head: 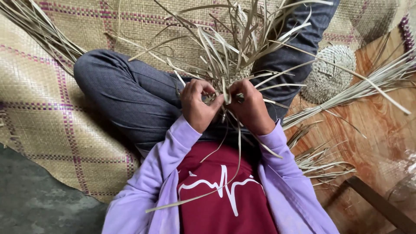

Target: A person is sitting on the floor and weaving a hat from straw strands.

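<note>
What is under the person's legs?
A woven mat with purple lines lies under the grey-trousered legs. The part of it beneath them is covered. Both hands pinch dry straw strips.

We see a woven floor mat (39, 108) spreading left of and beyond the hands — tan, crossed by purple-pink lines. Nearer than the hands on the left, bare grey floor (30, 203) shows past the mat's edge. Right of the hands lies reddish wood-grain flooring (372, 130) — soft, even daylight falls throughout.

Tan woven mat (52, 112) with purple checked lines; pale straw strips (234, 47); lilac sleeves (173, 151); maroon shirt (225, 208), white zigzag line.
</note>
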